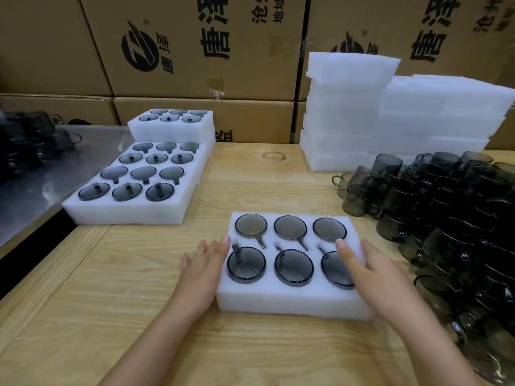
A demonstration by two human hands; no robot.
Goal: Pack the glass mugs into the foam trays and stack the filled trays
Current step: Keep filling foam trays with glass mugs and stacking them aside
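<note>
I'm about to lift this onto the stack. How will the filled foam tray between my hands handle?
Likely heavier than bare foam, since six glass mugs fill the tray. The thick foam probably stays stiff, but may sag if held by one end. The mugs sit sunk in their holes, so tipping seems unlikely.

light: bright, even, seems overhead | shadows: soft, faint under the foam tray (292,303) | glare: sheen on the metal sheet (55,168), foam stack (348,107) kinda blown out | blur: mug pile (459,232) and left edge smeary | edges: wide-angle bowing
</note>
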